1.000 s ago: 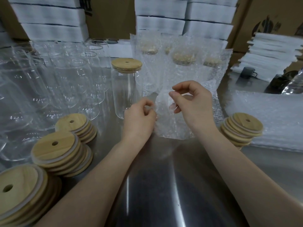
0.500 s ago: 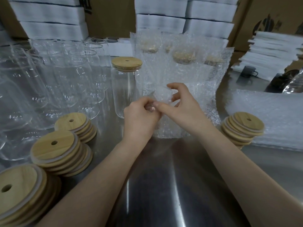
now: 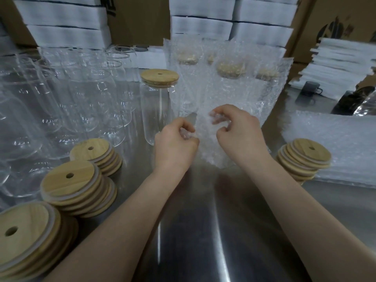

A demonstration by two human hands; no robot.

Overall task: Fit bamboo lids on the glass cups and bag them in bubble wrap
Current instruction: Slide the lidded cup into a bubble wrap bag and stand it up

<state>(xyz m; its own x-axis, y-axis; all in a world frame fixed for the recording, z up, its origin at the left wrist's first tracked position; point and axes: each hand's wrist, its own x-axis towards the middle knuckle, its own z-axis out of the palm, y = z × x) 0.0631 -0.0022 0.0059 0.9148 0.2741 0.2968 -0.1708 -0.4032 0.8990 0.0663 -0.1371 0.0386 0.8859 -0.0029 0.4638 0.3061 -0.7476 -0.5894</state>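
A bubble-wrap bag [image 3: 207, 147] hangs upright between my two hands over the steel table [image 3: 193, 231]. My left hand [image 3: 175, 145] pinches its left top edge. My right hand [image 3: 238, 131] pinches the right top edge with curled fingers. Just behind my left hand stands a glass cup [image 3: 157, 110] with a bamboo lid [image 3: 160, 77] fitted on it. Several bagged, lidded cups [image 3: 227, 78] stand at the back centre. Bare glass cups [image 3: 81, 94] crowd the left side.
Stacks of bamboo lids lie at the left [image 3: 75, 186], at the near left corner [image 3: 26, 239] and at the right [image 3: 304, 157]. A pile of flat bubble-wrap bags [image 3: 341, 143] lies on the right. White foam boxes [image 3: 203, 23] and cardboard line the back.
My hands met at the bag's top edge, then drew apart again. The bag now hangs a little lower and its mouth is spread between my fingers.
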